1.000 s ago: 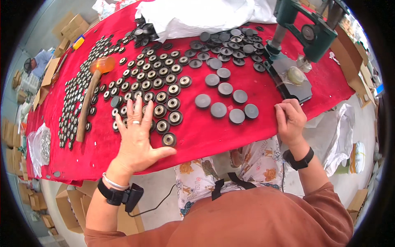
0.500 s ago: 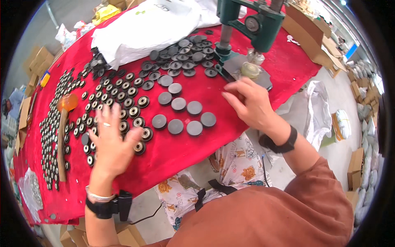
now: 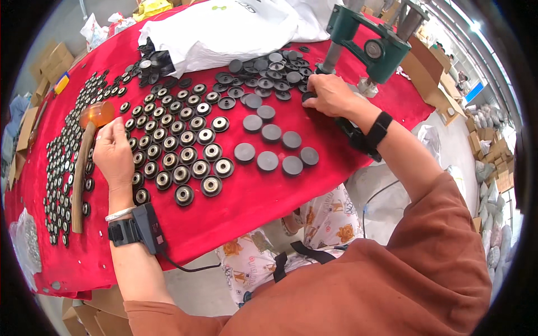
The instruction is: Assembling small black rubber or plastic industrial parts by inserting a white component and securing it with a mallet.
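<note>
At one o'clock, the right hand (image 3: 336, 96) has thumb and fingertips closed on one black round disc (image 3: 307, 97), beside a pile of black plastic discs (image 3: 294, 77). At nine o'clock, the left hand (image 3: 114, 150) has its fingers drawn together; whether it holds anything cannot be told. Counted: one wooden-handled mallet with an amber head (image 3: 83, 159), just beside that hand; eight smooth grey round caps (image 3: 272, 133) near centre; one green metal press (image 3: 376, 47) at one o'clock. Black-rimmed metal rings (image 3: 169, 144) at ten o'clock are too numerous for certain count. Bare red cloth (image 3: 241, 207) separates caps from the surface's near edge, six o'clock. Brown cardboard boxes (image 3: 89, 319) stand at eight o'clock.
</note>
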The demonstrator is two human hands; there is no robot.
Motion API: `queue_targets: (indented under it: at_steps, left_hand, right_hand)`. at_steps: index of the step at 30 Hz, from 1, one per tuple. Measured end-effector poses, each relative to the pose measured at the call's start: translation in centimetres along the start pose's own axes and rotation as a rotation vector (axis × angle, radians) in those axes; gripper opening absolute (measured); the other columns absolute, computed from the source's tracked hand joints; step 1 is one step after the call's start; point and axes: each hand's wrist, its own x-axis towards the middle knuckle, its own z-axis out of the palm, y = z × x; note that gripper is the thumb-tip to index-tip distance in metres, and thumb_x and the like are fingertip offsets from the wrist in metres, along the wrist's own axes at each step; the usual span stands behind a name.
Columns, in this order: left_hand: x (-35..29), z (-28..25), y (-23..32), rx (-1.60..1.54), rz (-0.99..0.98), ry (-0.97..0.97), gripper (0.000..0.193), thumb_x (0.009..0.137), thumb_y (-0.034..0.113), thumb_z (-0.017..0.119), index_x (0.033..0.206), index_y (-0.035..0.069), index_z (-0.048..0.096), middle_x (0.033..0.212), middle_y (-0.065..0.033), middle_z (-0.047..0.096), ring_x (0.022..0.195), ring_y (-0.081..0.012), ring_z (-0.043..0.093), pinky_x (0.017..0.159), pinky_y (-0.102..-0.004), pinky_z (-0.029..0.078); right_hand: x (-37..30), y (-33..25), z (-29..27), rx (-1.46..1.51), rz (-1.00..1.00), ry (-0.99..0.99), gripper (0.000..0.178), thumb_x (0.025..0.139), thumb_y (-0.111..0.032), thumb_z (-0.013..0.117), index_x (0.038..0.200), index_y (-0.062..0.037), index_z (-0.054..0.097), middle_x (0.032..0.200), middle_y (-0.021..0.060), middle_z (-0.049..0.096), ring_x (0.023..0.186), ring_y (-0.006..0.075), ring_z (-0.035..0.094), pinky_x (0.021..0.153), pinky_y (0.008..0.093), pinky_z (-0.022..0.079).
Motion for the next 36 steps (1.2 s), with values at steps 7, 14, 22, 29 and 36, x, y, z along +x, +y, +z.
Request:
queue_targets:
  at_steps: [7,14,22,29,36]
  left_hand:
    - [0.1,0.3,1.6,0.0,0.064,0.003,0.016,0.087,0.015,0.061,0.084,-0.001,0.066,0.077,-0.0086,0.065,0.07,-0.0164,0.062,0.067,-0.0273,0.047]
    - [0.0,0.2,1.4,0.017,0.073,-0.01,0.016,0.084,0.014,0.063,0.078,0.0,0.065,0.069,-0.0112,0.061,0.061,-0.0206,0.059,0.06,-0.0294,0.046]
    - [-0.2,0.4,1.1,0.066,0.043,-0.056,0.017,0.085,0.015,0.063,0.081,-0.001,0.065,0.065,-0.0056,0.057,0.057,-0.011,0.05,0.057,-0.0267,0.042]
    - [-0.3,0.2,1.1,0.08,-0.014,-0.075,0.018,0.084,0.017,0.064,0.077,0.001,0.065,0.062,-0.0087,0.056,0.054,-0.0172,0.052,0.055,-0.0305,0.042]
    - [-0.4,0.1,1.2,0.076,-0.011,-0.039,0.02,0.084,0.02,0.063,0.075,0.002,0.065,0.064,-0.0108,0.06,0.055,-0.0221,0.058,0.054,-0.0337,0.044]
  right_hand:
    - [-0.1,-5.4,-1.5,0.376,-0.199,0.15,0.03,0.068,-0.011,0.071,0.097,-0.0031,0.066,0.083,0.0161,0.067,0.076,0.024,0.067,0.069,0.0328,0.053]
    - [2.0,-13.2,0.0,0.228,-0.469,0.26,0.023,0.078,-0.012,0.061,0.098,-0.002,0.065,0.087,0.0158,0.067,0.079,0.0316,0.065,0.073,0.0359,0.053]
    - [1.8,-14.6,0.1,-0.115,-0.595,0.022,0.027,0.07,-0.005,0.058,0.097,-0.002,0.063,0.09,0.0135,0.064,0.08,0.0286,0.064,0.07,0.037,0.052]
    - [1.5,-15.2,-0.8,-0.188,-0.699,0.002,0.033,0.065,-0.008,0.06,0.098,-0.0031,0.058,0.082,0.0098,0.062,0.075,0.0264,0.063,0.073,0.0363,0.047]
    - [2.8,-13.8,-0.7,-0.088,-0.683,-0.077,0.021,0.062,-0.006,0.059,0.082,-0.0025,0.062,0.082,0.0058,0.063,0.08,0.0274,0.062,0.079,0.0391,0.043]
